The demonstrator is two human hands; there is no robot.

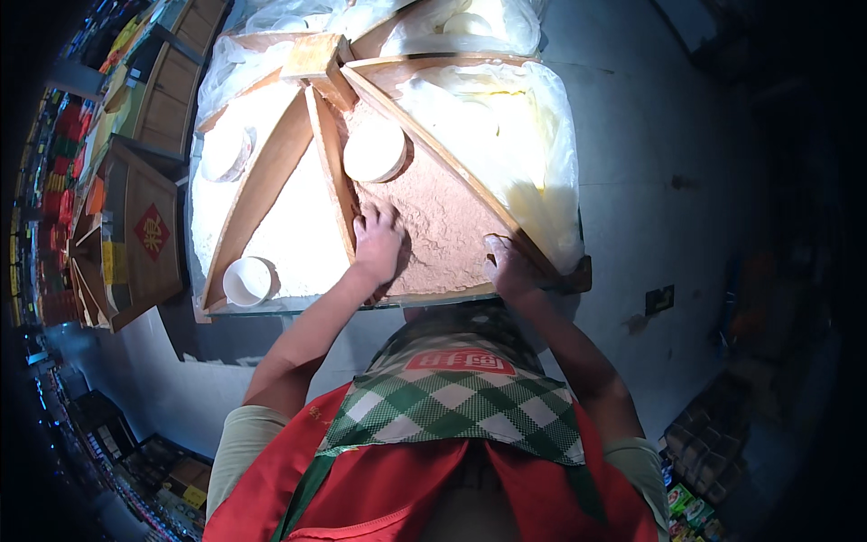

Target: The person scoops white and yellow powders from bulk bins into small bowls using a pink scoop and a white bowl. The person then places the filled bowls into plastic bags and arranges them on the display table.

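Observation:
A wooden bin with wedge-shaped compartments stands before me under bright light. My left hand (378,247) is on the pinkish-brown powder (440,203), close beside a wooden divider (330,162), its fingers bent; whether it holds anything cannot be told. My right hand (508,267) is at the right front of the same compartment, near the slanting divider (450,159), fingers curled and powder-dusted. A white round tub (374,150) sits in the powder beyond my left hand. White flour-like powder (298,230) fills the compartment to the left, with a white cup (248,281) at its front corner.
Plastic-lined compartments (501,135) lie to the right and at the back, around a wooden centre block (315,57). Another white tub (227,152) is at the left. Glass edging (291,305) runs along the front. A second wooden bin (145,237) and packed shelves stand farther left.

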